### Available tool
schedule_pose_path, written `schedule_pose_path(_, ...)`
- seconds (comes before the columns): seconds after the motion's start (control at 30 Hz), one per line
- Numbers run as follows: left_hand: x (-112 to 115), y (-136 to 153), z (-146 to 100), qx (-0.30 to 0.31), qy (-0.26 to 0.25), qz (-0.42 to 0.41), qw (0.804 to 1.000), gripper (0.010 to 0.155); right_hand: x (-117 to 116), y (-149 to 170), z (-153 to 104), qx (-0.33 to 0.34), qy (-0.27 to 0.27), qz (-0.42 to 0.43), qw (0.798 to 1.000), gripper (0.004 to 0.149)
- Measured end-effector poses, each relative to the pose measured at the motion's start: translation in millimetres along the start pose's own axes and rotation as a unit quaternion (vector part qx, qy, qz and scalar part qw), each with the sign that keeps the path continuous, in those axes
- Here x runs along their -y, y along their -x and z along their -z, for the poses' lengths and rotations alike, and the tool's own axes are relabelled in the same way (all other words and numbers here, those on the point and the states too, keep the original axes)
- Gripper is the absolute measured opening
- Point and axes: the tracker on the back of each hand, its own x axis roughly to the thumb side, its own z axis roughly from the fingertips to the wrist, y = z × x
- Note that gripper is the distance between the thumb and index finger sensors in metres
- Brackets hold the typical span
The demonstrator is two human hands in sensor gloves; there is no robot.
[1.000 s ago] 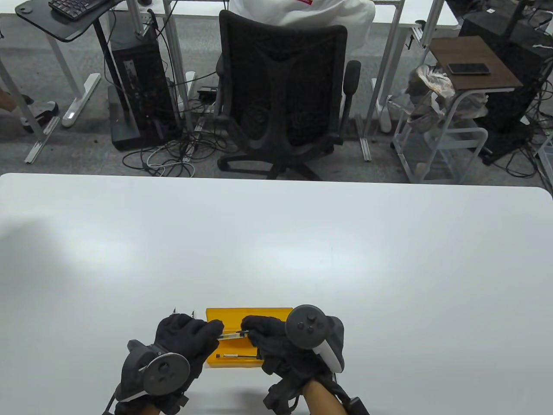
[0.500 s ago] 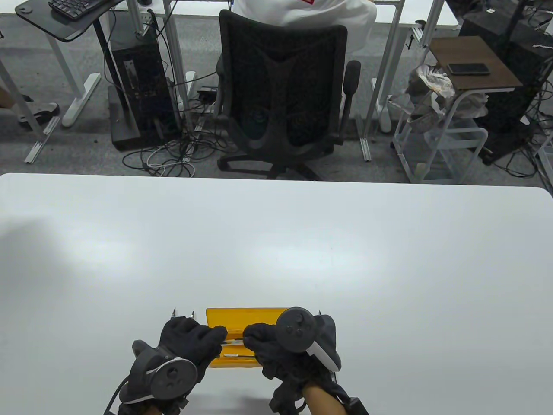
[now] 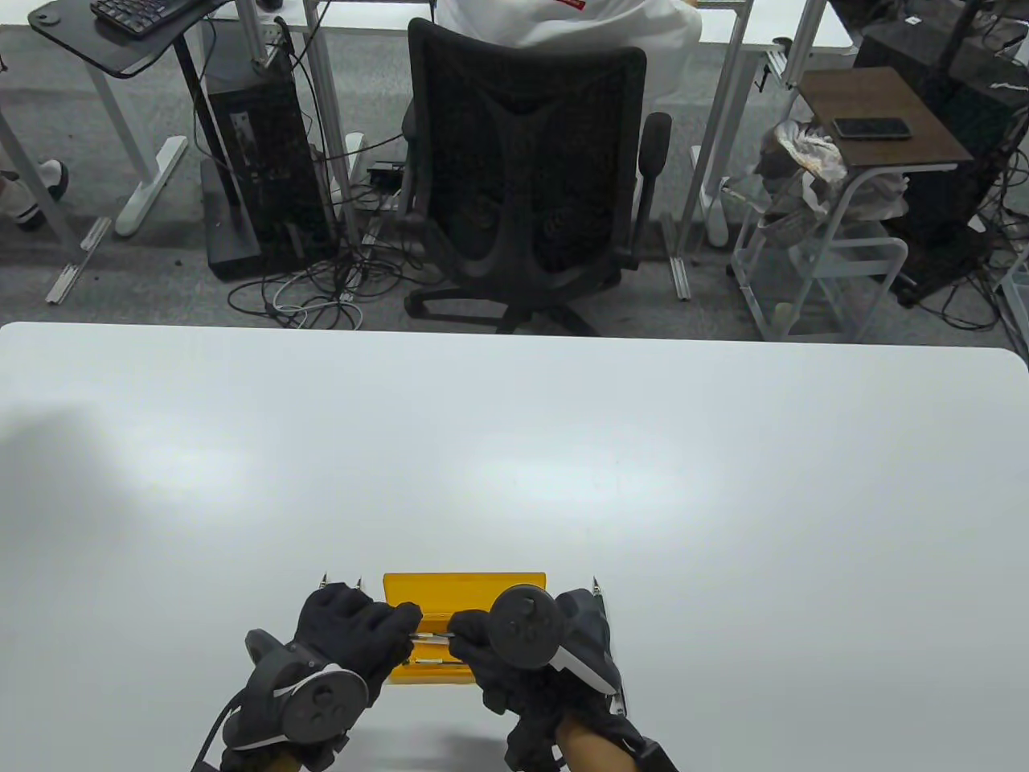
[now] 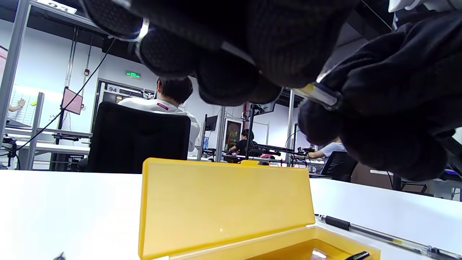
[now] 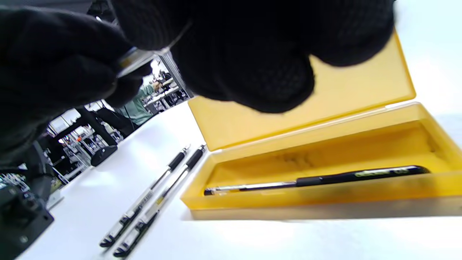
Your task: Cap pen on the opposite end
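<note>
I hold a clear-barrelled pen (image 3: 432,635) level between both hands, just above an open yellow pen box (image 3: 464,589). My left hand (image 3: 402,629) grips its left end and my right hand (image 3: 466,634) grips its right end. Only a short piece of barrel shows between the gloves. It also shows in the left wrist view (image 4: 317,94) and the right wrist view (image 5: 135,59). The gloves hide the cap and both pen ends. A second, black pen (image 5: 317,178) lies in the box tray.
Two pens (image 5: 144,204) lie side by side on the white table (image 3: 723,498) left of the box, with only their tips showing in the table view (image 3: 324,579). Another pen (image 4: 379,234) lies right of the box. The raised lid (image 4: 223,206) stands behind the tray.
Both hands have drawn a little toward the near table edge with the pen. The right hand has shifted left and its tracker has tilted. The visible piece of barrel between the hands is shorter.
</note>
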Motion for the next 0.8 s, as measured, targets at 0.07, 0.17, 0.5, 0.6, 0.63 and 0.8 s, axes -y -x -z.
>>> schedule_pose_path(0.07,-0.7,-0.9,-0.2,0.003,-0.002,0.002,1.000,0.047,-0.4,-1.2,0.7,-0.002,-0.008,-0.008,1.000,0.046)
schedule_pose_path(0.17,-2.2,-5.7,-0.6,0.015,-0.007,-0.003,1.000,0.048,0.1,-6.4,-1.4,0.005,-0.013,-0.037,0.999,0.045)
schedule_pose_path(0.5,-4.4,-2.6,-1.2,-0.008,-0.023,-0.008,1.000,0.066,3.3,-2.8,1.5,-0.011,-0.062,-0.018,0.998,0.046)
schedule_pose_path(0.6,-7.1,8.4,-4.8,-0.040,-0.032,-0.027,0.998,0.065,15.8,6.4,-1.3,-0.054,-0.019,-0.062,0.996,0.047)
schedule_pose_path(0.63,-6.4,11.4,-6.2,-0.049,-0.033,-0.035,0.998,0.064,22.6,9.9,-2.8,-0.066,0.002,-0.059,0.996,0.047)
schedule_pose_path(0.8,0.0,17.8,-5.3,-0.070,-0.014,-0.037,0.997,0.062,52.2,29.2,-11.6,-0.154,0.093,-0.068,0.981,0.050)
